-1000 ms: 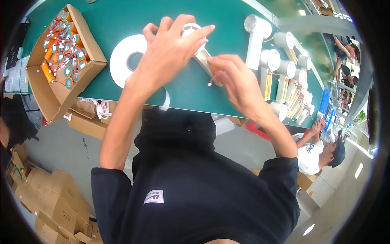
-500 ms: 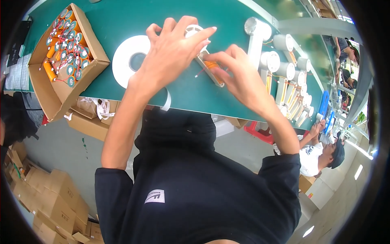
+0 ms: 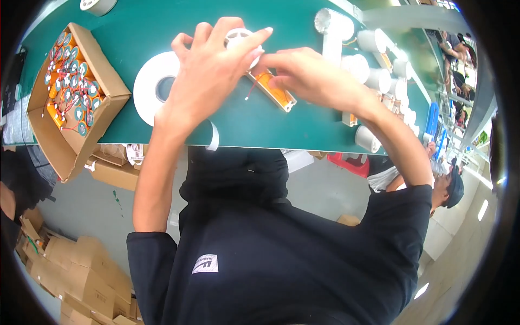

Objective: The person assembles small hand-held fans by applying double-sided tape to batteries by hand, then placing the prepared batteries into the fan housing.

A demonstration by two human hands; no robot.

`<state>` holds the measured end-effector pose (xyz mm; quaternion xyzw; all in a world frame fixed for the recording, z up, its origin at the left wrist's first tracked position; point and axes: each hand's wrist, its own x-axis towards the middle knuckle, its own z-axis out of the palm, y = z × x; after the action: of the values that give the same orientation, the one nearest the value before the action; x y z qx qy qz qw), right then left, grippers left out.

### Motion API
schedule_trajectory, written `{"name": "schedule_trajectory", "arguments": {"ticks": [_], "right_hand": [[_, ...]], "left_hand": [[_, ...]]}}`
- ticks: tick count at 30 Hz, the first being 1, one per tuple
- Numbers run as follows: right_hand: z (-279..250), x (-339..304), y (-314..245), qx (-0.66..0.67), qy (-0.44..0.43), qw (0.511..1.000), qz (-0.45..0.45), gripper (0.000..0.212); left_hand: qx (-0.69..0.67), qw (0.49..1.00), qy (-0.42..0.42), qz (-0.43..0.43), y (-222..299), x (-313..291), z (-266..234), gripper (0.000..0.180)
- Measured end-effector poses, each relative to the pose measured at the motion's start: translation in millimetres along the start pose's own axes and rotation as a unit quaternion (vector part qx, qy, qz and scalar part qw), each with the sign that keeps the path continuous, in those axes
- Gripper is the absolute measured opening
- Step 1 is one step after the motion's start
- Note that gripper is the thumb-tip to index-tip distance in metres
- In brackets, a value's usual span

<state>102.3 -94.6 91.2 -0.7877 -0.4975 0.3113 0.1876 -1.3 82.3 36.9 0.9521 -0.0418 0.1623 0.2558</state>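
My left hand is wrapped over the round head of a white plastic housing, gripping it above the table. The housing's long open handle slants toward the lower right. Inside the handle lies an orange battery pack, and a thin red wire with a small white connector hangs out over its side. My right hand reaches in from the right, its fingers bent at the handle's upper end beside the head. Its thumb rests by the battery; whatever the fingertips pinch is hidden.
A white tape roll lies left of my hands, its loose strip over the table edge. Farther left is a cardboard box of orange batteries with wires. Several white housings line the right side. A co-worker sits beyond.
The view has shifted slightly. My right hand has moved up the handle toward the head, uncovering the battery and handle's lower end. My left hand keeps its hold on the housing.
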Motion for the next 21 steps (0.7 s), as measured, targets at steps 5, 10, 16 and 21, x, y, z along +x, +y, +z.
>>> {"name": "schedule_trajectory", "arguments": {"ticks": [5, 10, 16, 21], "right_hand": [[-2, -1, 0, -0.011, -0.018, 1.000, 0.012, 0.026], [-10, -7, -15, -0.092, -0.133, 0.986, 0.041, 0.048], [31, -18, -15, -0.186, 0.012, 0.981, 0.056, 0.053], [44, -16, -11, -0.222, 0.046, 0.973, 0.033, 0.052]], "left_hand": [[0.009, 0.999, 0.020, 0.028, -6, -1, 3, 0.032], [-0.014, 1.000, -0.013, 0.017, -10, 4, 1, 0.033], [0.023, 0.999, -0.013, 0.017, 2, 9, -8, 0.033], [0.030, 0.999, -0.021, 0.011, -8, -2, -1, 0.034]]}}
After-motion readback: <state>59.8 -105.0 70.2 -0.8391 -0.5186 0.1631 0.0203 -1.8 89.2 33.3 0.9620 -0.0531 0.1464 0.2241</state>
